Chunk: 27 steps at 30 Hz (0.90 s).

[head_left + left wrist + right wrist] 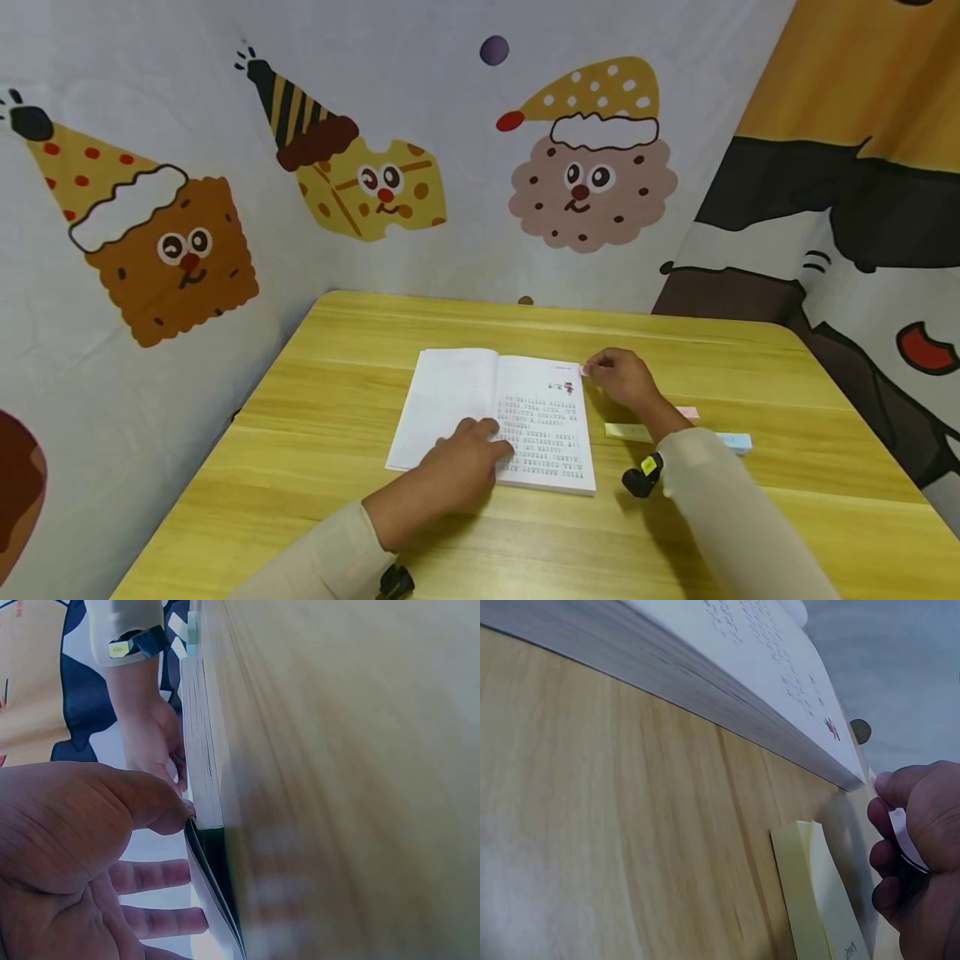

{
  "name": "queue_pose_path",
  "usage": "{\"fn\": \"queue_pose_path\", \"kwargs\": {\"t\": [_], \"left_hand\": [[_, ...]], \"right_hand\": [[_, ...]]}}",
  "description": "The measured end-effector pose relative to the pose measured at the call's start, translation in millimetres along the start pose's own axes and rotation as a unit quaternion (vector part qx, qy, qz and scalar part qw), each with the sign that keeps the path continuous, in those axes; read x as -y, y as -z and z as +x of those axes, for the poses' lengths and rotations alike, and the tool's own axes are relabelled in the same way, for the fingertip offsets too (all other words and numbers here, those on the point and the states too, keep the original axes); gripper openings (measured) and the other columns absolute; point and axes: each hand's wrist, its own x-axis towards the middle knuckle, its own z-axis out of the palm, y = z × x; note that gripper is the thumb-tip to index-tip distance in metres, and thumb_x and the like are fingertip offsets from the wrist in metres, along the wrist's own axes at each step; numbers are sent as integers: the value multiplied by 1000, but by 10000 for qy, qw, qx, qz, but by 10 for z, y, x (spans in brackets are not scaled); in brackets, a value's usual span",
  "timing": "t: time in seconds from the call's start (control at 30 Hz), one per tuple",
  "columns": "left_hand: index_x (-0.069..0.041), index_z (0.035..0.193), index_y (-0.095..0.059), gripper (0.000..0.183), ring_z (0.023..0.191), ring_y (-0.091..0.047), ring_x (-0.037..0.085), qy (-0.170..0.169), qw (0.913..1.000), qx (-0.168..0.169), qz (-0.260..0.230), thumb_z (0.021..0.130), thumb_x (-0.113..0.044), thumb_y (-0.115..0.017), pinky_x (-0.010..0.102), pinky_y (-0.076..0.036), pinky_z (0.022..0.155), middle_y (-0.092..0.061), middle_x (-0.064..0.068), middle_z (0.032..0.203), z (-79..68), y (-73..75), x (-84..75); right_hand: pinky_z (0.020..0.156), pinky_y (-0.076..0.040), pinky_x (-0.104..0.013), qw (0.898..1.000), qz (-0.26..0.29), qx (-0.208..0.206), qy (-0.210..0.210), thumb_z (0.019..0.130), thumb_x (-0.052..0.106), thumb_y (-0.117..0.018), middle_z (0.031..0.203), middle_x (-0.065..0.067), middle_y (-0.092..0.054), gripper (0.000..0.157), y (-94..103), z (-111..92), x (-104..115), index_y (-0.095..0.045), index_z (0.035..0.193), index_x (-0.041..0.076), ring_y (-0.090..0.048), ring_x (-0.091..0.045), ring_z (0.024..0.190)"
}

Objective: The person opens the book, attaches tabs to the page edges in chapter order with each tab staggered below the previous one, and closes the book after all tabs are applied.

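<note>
An open book [543,425] lies on the wooden table, its left page blank and its right page printed, with a small red picture near the top. My left hand [463,458] rests across the lower middle of the pages, fingers spread; in the left wrist view its thumb is at the book's lower edge. At the top right corner of the book, my right hand [621,377] pinches a small pink sticky note [584,371] between thumb and forefinger. A pale strip [904,834] shows inside the curled fingers in the right wrist view.
Right of the book lie a yellow sticky-note pad [626,432], a pink one [688,412] partly behind the right wrist, and a blue one [735,442]. A cartoon-printed cloth [465,275] hangs behind the wooden table [337,333].
</note>
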Motion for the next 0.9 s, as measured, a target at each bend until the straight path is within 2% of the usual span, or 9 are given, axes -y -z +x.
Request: {"fn": "queue_pose_path", "kwargs": {"t": [0.4, 0.9], "left_hand": [[-28, 115, -64, 32, 111, -43, 25, -12, 10000, -11, 56, 86, -16, -61, 54, -47, 69, -47, 2, 128, 7, 0, -4], [-28, 114, -64, 30, 110, -44, 25, 45, 10000, -31, 59, 86, -16, -60, 52, -47, 68, -48, 2, 128, 5, -9, 0]], "right_hand": [[68, -40, -35, 9996, -53, -75, -264, 91, 31, -61, 95, -6, -62, 20, -90, 124, 47, -65, 95, 12, -52, -24, 81], [64, -41, -33, 9992, -154, -44, -363, 93, 28, -59, 94, -6, -63, 17, -164, 149, 80, -63, 95, 12, -53, -23, 79]]}}
